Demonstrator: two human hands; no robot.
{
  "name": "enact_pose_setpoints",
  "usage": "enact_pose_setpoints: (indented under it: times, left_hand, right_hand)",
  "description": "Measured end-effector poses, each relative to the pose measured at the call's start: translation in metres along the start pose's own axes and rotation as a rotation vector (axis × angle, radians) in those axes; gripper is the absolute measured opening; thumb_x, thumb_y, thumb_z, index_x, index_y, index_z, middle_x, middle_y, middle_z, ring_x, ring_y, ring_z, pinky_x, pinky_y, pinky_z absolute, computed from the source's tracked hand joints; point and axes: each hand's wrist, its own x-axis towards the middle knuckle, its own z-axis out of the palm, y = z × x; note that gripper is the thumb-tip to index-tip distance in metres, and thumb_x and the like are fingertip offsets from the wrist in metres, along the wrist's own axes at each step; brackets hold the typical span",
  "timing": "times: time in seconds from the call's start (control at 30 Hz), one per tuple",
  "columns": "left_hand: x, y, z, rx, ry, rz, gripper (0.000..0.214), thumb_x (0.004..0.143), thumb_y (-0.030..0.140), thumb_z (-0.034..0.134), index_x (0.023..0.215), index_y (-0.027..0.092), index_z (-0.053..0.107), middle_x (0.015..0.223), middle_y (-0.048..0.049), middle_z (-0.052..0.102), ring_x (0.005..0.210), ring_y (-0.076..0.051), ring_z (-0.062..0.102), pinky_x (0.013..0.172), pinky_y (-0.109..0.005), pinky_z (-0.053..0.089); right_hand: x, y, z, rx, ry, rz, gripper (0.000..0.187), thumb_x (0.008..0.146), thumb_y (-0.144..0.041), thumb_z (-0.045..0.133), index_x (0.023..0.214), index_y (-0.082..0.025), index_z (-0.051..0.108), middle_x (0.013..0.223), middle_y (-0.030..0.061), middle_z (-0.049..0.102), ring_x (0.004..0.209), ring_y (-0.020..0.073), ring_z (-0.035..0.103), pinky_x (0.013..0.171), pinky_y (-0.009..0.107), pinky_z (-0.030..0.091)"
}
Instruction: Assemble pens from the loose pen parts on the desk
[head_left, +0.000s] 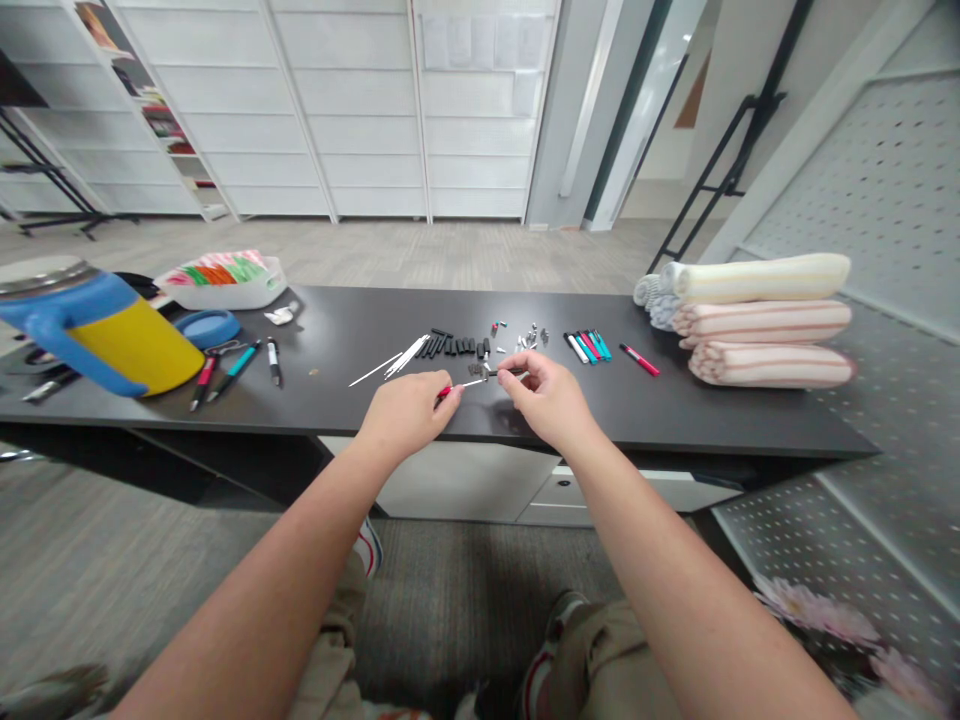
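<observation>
My left hand [409,410] is closed on a red pen barrel [445,393] with a thin white refill sticking out of it toward the right. My right hand [546,398] pinches a small part I cannot make out, close to the refill's tip. Both hands hover over the front of the black table [337,330]. Just behind them lie white refills [397,362], a row of black pen parts [454,346] and small springs and tips [517,335].
Several capped pens [589,346] and a lone red pen [640,360] lie to the right, beside rolled towels [757,320]. On the left are loose pens [236,370], a white tray of coloured pieces [221,280], a blue lid [206,326] and a yellow-blue jug [112,335].
</observation>
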Motion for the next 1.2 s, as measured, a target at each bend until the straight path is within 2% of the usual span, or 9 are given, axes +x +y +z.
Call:
enact_pose_setpoints:
  times: [0.23, 0.43, 0.63, 0.83, 1.03, 1.2]
  left_hand:
    - [0.0004, 0.0006, -0.0012, 0.005, -0.012, -0.015, 0.033, 0.106, 0.043, 0.045, 0.086, 0.023, 0.062, 0.086, -0.0041, 0.074, 0.075, -0.022, 0.065, 0.062, -0.035, 0.027]
    - [0.0003, 0.0017, -0.0033, 0.007, -0.019, -0.018, 0.032, 0.105, 0.041, 0.045, 0.086, 0.023, 0.063, 0.085, -0.0046, 0.074, 0.074, -0.022, 0.064, 0.062, -0.034, 0.028]
    - [0.0, 0.0018, -0.0044, -0.007, -0.024, -0.03, 0.031, 0.104, 0.04, 0.046, 0.086, 0.023, 0.065, 0.085, -0.0048, 0.074, 0.075, -0.023, 0.065, 0.063, -0.034, 0.032]
    - [-0.0003, 0.0011, -0.0036, -0.016, -0.02, -0.007, 0.031, 0.104, 0.039, 0.046, 0.086, 0.023, 0.065, 0.083, -0.0047, 0.073, 0.073, -0.022, 0.064, 0.063, -0.033, 0.032]
    - [0.0, -0.0008, -0.0024, -0.031, -0.007, 0.002, 0.029, 0.103, 0.038, 0.046, 0.083, 0.023, 0.062, 0.08, -0.0041, 0.071, 0.072, -0.021, 0.062, 0.062, -0.033, 0.029]
    - [-0.0002, -0.0012, -0.0024, -0.044, -0.012, 0.013, 0.028, 0.102, 0.038, 0.046, 0.083, 0.023, 0.061, 0.081, -0.0038, 0.071, 0.073, -0.021, 0.063, 0.062, -0.033, 0.03]
  right_hand:
    - [0.0018, 0.0014, 0.0, 0.057, -0.07, 0.014, 0.024, 0.091, -0.042, 0.07, 0.106, -0.024, 0.074, 0.099, 0.0028, 0.077, 0.062, 0.0156, 0.06, 0.06, 0.031, 0.048]
    - [0.0018, -0.0002, -0.0011, 0.024, -0.103, 0.009, 0.023, 0.091, -0.04, 0.069, 0.106, -0.024, 0.073, 0.095, 0.0022, 0.076, 0.063, 0.0155, 0.06, 0.061, 0.03, 0.047]
    - [0.0015, -0.0011, -0.0025, 0.056, -0.059, 0.037, 0.024, 0.091, -0.041, 0.068, 0.106, -0.023, 0.073, 0.095, 0.0029, 0.076, 0.061, 0.0154, 0.06, 0.059, 0.029, 0.047]
    - [0.0018, -0.0003, -0.0006, 0.037, -0.123, 0.005, 0.022, 0.091, -0.039, 0.069, 0.105, -0.023, 0.073, 0.096, 0.0027, 0.076, 0.061, 0.0145, 0.06, 0.059, 0.029, 0.046]
    - [0.0025, 0.0037, -0.0027, 0.141, -0.065, 0.092, 0.022, 0.09, -0.039, 0.068, 0.106, -0.023, 0.071, 0.072, -0.0021, 0.066, 0.057, 0.0158, 0.06, 0.054, 0.028, 0.047]
    - [0.0027, 0.0014, -0.0012, 0.081, -0.111, 0.052, 0.022, 0.09, -0.04, 0.069, 0.104, -0.023, 0.072, 0.082, 0.0002, 0.071, 0.059, 0.0152, 0.059, 0.057, 0.028, 0.046]
